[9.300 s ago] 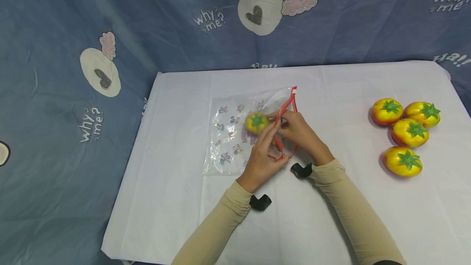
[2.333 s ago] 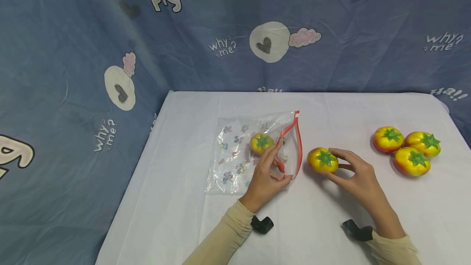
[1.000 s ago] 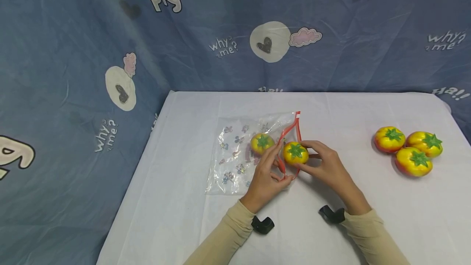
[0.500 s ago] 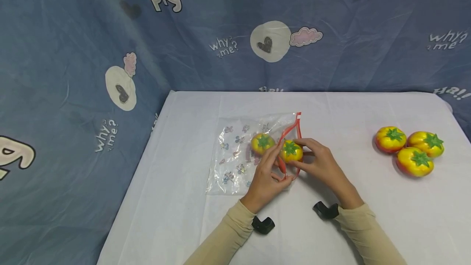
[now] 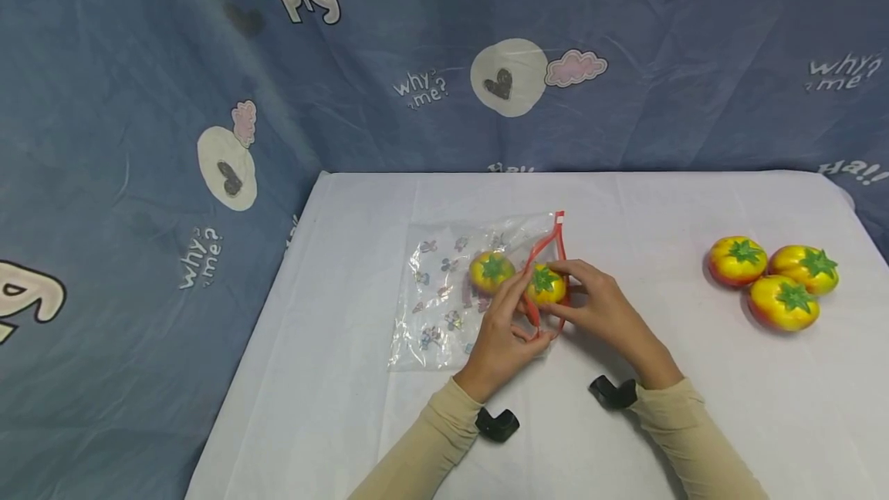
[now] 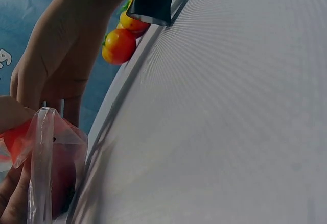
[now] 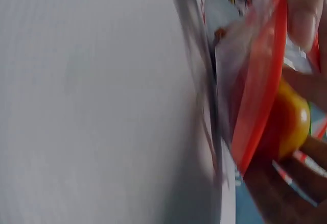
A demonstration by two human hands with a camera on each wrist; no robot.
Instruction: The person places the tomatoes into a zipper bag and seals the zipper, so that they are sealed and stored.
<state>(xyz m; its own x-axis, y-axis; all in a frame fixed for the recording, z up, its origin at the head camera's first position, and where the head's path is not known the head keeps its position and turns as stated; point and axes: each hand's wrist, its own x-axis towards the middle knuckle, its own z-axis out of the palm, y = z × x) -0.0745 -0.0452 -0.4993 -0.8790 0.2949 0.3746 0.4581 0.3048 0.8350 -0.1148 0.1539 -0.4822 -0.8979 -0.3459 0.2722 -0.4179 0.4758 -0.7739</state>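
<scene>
A clear zip bag (image 5: 417,307) with small printed figures lies on the white table, its red-edged mouth (image 5: 562,245) spread apart toward the right. My left hand (image 5: 498,342) holds the bag by that red edge. One yellow-red toy fruit (image 5: 490,271) with a green star-shaped leaf top rests inside, seen through the plastic. My right hand (image 5: 607,311) grips a second toy fruit (image 5: 546,285) between thumb and fingers, right in the bag's mouth. In the right wrist view this held fruit (image 7: 294,119) is partly covered by the red strip (image 7: 263,91).
Three more toy fruits (image 5: 783,303) of the same kind sit close together on the right of the table (image 5: 667,230). A blue patterned cloth (image 5: 389,130) hangs behind and to the left. A black wrist mount (image 5: 497,425) shows below the left hand.
One fruit has left the group on the right, four before and three now. My right hand has carried it leftward into the bag's mouth. The left hand keeps its hold.
</scene>
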